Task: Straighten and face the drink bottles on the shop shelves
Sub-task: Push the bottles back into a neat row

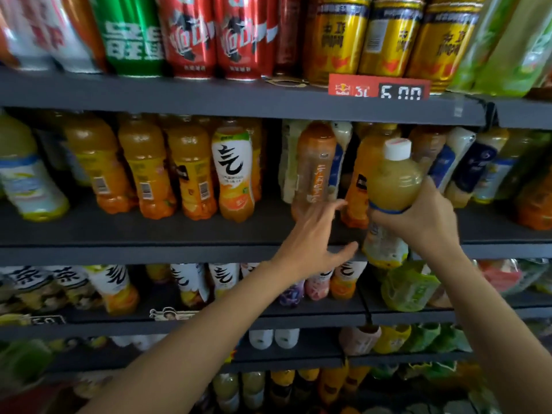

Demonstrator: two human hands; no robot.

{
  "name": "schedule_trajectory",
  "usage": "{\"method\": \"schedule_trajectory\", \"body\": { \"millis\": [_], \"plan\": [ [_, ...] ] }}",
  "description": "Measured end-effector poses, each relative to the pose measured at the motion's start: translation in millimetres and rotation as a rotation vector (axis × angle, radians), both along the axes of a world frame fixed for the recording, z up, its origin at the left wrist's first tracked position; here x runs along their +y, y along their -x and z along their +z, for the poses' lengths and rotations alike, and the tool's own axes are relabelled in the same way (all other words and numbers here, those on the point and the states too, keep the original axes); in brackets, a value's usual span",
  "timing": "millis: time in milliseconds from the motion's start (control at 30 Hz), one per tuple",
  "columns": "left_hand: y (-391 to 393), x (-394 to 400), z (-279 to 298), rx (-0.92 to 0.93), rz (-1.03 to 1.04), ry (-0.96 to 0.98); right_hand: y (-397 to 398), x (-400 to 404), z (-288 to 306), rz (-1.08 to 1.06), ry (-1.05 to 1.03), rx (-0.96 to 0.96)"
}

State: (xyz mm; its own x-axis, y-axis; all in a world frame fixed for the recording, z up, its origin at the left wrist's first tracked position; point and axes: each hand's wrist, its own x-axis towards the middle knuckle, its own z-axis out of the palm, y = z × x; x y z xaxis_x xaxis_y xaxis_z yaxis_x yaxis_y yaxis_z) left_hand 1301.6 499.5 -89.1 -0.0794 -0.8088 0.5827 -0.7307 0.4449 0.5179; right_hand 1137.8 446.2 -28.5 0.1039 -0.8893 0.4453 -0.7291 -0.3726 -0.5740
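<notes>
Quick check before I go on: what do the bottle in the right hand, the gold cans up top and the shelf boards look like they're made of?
Bottle: likely clear plastic, since the cloudy yellow drink shows through; white cap, probably plastic. The right hand grips its middle. Gold cans: apparently metal, glossy with bright streaks. Shelf board: dark grey, matte, perhaps painted metal; uncertain.

High above the left hand's fingers (330,208), left to right: green can (131,34), red cans (215,37), gold cans (391,34). Above the fingers, under the gold cans: red price tag (379,86) reading 6.00. Below-left of the fingers: pale stickers (168,314); further left, dark price label (47,320), blurred.
</notes>
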Motion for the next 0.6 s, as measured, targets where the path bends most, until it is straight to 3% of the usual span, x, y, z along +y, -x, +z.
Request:
{"method": "schedule_trajectory", "body": {
  "millis": [233, 467, 600],
  "plan": [
    [-104, 74, 8, 0.239, 0.177, 0.157, -147, 87, 32, 0.468, 0.054, -0.013],
    [-280, 184, 1, 0.11, 0.613, 0.164, -344, 160, 18, 0.745, 0.043, -0.008],
    [-349, 227, 5, -0.001, 0.733, 0.157, -426, 190, 12, 0.819, -0.036, -0.072]
  ]
}}
